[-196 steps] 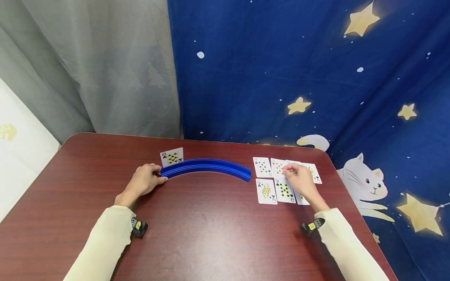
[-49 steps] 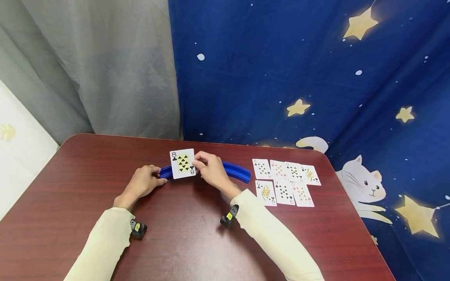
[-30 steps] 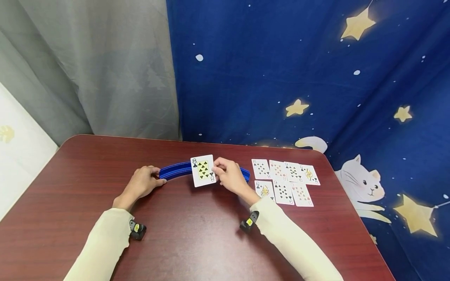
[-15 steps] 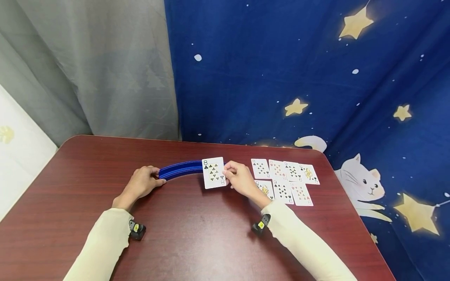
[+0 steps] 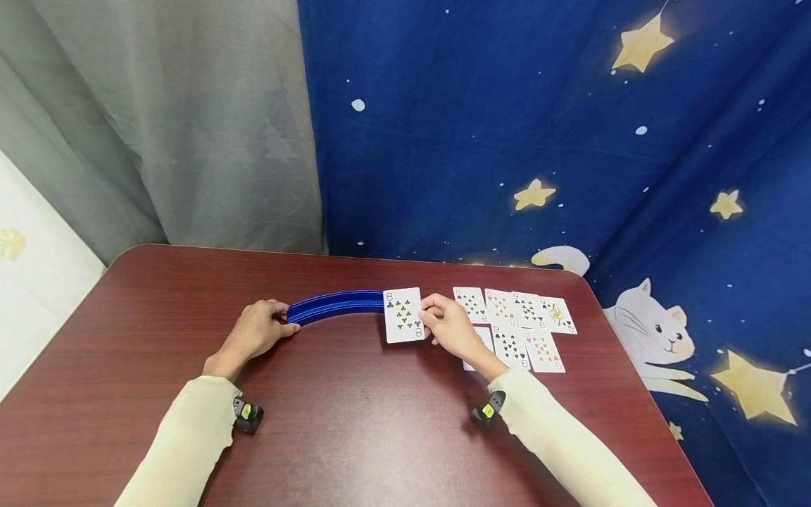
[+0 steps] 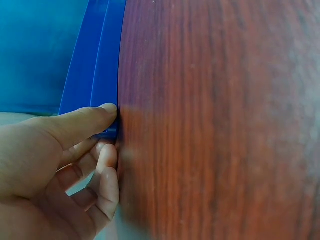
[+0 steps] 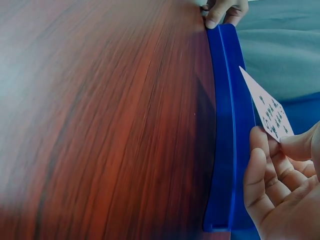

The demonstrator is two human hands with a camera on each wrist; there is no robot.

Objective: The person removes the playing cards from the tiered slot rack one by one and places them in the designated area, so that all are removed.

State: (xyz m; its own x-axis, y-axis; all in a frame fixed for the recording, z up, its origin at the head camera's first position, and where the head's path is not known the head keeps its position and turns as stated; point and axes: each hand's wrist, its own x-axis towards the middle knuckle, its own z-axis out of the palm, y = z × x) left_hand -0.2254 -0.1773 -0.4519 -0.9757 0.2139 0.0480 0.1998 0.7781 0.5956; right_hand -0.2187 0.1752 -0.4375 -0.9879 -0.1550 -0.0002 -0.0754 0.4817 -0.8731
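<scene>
A curved blue card holder [image 5: 336,304] lies along the far part of the table. My left hand [image 5: 256,329] grips its left end, the thumb [image 6: 102,117] on the near face and the other fingers curled around the end. Between thumb and fingers my right hand [image 5: 455,329] pinches an eight of clubs [image 5: 403,315] by its right edge. The card faces me in front of the holder's right end and hides that part in the head view. From the right wrist, the card [image 7: 270,110] shows tilted above the holder's groove [image 7: 231,110].
Two rows of face-up playing cards, several of them overlapping, lie to the right, among them a nine of spades [image 5: 510,346] and a queen [image 5: 557,315]. My right wrist partly covers a lower-row card [image 5: 484,336]. Curtains [image 5: 443,141] hang behind the brown table [image 5: 355,436].
The eight of clubs earlier stood at the holder's left end while my right hand was over the laid-out cards. My right hand has since taken it and carried it rightward along the holder.
</scene>
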